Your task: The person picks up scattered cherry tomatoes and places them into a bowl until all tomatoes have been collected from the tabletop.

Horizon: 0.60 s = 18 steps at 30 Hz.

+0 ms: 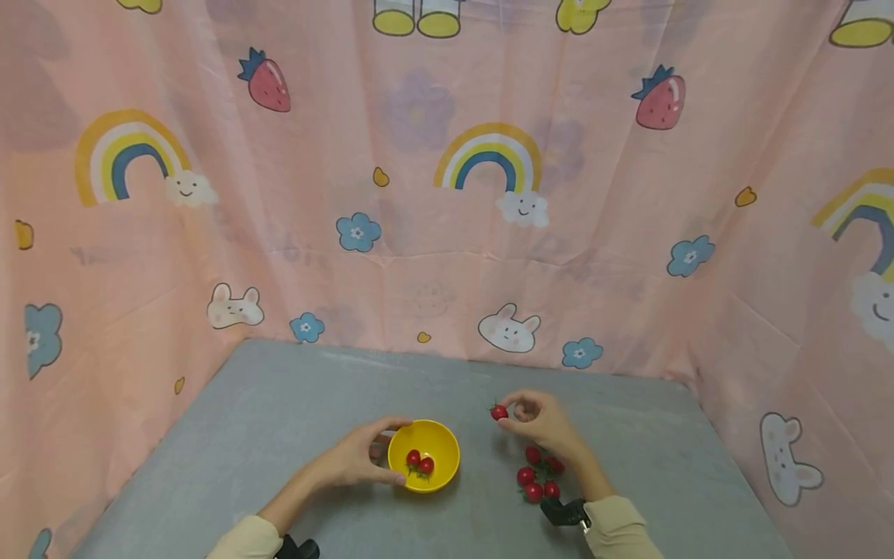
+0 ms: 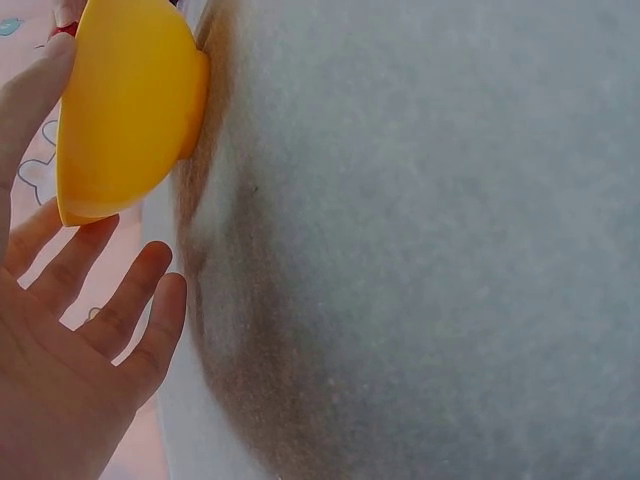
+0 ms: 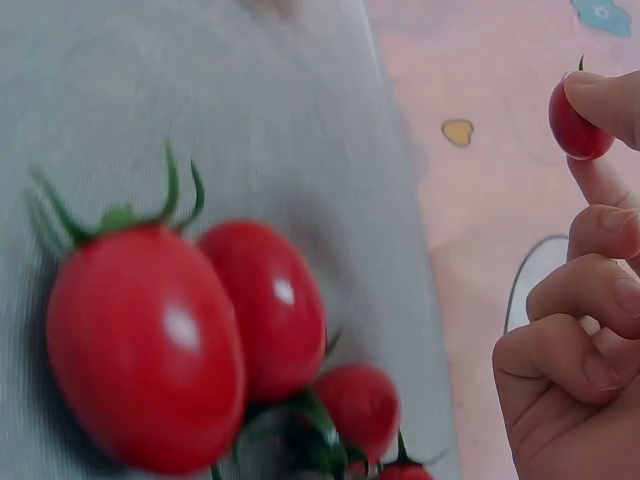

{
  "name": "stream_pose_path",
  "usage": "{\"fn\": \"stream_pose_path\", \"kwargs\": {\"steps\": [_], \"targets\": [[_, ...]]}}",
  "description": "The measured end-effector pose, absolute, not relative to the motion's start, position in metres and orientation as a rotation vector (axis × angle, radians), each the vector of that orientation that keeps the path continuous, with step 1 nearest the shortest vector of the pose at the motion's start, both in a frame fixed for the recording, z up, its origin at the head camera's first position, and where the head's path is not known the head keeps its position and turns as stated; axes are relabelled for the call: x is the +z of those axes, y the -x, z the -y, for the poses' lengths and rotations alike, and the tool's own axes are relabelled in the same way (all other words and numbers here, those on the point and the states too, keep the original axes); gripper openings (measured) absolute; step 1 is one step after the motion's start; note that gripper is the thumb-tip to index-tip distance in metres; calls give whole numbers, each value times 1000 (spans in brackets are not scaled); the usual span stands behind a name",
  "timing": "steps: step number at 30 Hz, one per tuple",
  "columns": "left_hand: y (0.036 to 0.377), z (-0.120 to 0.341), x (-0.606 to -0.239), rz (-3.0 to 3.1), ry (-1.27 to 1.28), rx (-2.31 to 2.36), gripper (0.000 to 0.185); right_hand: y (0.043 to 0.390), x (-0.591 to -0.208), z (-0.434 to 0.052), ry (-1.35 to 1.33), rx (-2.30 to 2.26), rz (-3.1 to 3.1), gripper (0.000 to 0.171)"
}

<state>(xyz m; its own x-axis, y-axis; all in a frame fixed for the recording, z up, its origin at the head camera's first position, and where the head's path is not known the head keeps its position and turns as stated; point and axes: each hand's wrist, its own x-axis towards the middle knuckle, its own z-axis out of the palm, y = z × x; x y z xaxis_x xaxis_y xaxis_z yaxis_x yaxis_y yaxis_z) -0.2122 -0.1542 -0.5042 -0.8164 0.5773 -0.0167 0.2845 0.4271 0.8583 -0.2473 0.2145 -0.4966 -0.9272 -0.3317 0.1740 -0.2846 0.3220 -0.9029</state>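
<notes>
The right hand (image 1: 541, 421) pinches a cherry tomato (image 1: 499, 412); the left hand (image 1: 356, 456), in a wide grip, holds the yellow bowl (image 1: 434, 444) well inside the bench (image 1: 335, 388) edges.

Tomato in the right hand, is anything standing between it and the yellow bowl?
Nothing visible. In the head view only grey tabletop shows between the tomato and the yellow bowl; the left hand holds the bowl's left side, and the loose tomatoes lie off that line.
</notes>
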Motion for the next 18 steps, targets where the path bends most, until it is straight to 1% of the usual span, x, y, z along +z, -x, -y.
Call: {"fn": "stream_pose_path", "kwargs": {"steps": [6, 12, 18], "targets": [[213, 154, -506, -2380, -719, 1327, 75, 247, -494, -199, 565, -1662, -2512, 21], [214, 154, -506, -2378, -714, 1332, 75, 247, -494, -185, 643, -1715, -2440, 18], [213, 154, -505, -2388, -726, 1320, 75, 248, -498, -170, 733, -1718, -2420, 19]]}}
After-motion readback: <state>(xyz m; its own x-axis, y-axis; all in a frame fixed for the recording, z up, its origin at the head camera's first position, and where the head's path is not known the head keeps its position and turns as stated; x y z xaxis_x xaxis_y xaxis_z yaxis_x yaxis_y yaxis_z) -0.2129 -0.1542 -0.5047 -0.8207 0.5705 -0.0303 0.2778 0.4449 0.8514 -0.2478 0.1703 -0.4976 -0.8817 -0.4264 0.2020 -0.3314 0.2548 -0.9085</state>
